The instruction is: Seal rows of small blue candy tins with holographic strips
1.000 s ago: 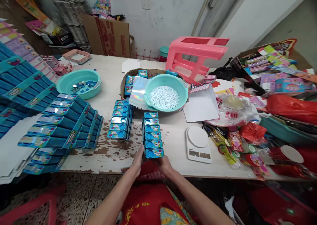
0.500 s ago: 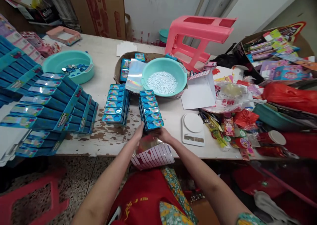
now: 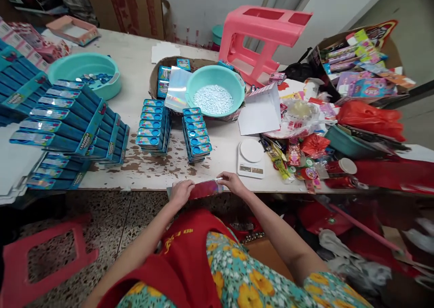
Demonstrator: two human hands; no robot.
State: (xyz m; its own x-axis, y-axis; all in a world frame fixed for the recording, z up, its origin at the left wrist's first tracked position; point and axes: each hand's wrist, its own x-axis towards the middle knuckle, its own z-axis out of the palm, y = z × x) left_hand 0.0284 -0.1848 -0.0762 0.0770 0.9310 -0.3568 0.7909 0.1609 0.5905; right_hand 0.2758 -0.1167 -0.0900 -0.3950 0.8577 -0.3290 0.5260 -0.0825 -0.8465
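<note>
At the table's front edge, a shiny, reflective sheet is stretched between my hands; it looks reddish, and I cannot tell if that is reflection. My left hand grips its left end with fingers closed. At its right end, the fingers of my right hand pinch the corner. Beyond the sheet stand two blocks of small blue tins, a right block and a wider left block. Neither hand touches them. A turquoise basin of pale blue candies sits behind, beside a silvery sheet.
Stacked blue display boxes fill the left side. Behind them is another turquoise basin with blue pieces. A white scale lies to the right, near bagged sweets. An upturned pink stool stands at the back.
Both hands have left the right tin block and drawn back to the table edge. The sheet, earlier hanging striped below the hands, is now held nearly edge-on between them. The view has shifted.
</note>
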